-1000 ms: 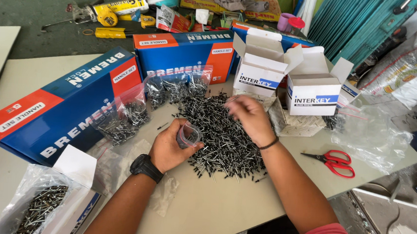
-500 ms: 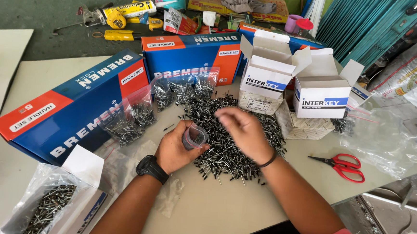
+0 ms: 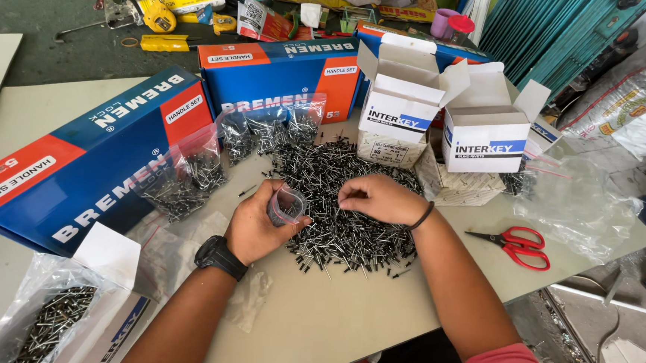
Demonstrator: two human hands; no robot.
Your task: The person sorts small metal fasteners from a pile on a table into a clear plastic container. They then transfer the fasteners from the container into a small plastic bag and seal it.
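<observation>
Right hand (image 3: pixel 382 198) has come down from the raised spot over the heap half a second ago and now sits low on the pile of dark rivets (image 3: pixel 344 198), fingers curled and pinched together at the tips, just beside the mouth of the small clear zip bag (image 3: pixel 287 205); grip looks closed on a pinch of rivets, though the rivets inside the fingers are hidden, so cannot tell for sure. Left hand (image 3: pixel 257 226) has barely moved across the frames: it holds the bag upright at the near left edge of the pile, thumb and fingers wrapped round it, mouth held open toward the right hand. The hands were well apart a second ago and are now near each other, fingertips close to the bag rim but not in it. Reads as a bagging cycle, with the right hand between picking and dropping; bag looks mostly empty from here. The pile lies mid table (image 3: pixel 330 316), spread wide, many rivets left. Filled clear bags (image 3: pixel 188 181) lean against the long blue and orange box (image 3: pixel 77 166) to the left, more against a second blue box (image 3: pixel 285 71) behind. Two open white cartons (image 3: pixel 447 114) stand past the pile; red-handled scissors (image 3: pixel 517 246) lie to the right, untouched. Camera has shifted slightly; the layout is otherwise unchanged.
</observation>
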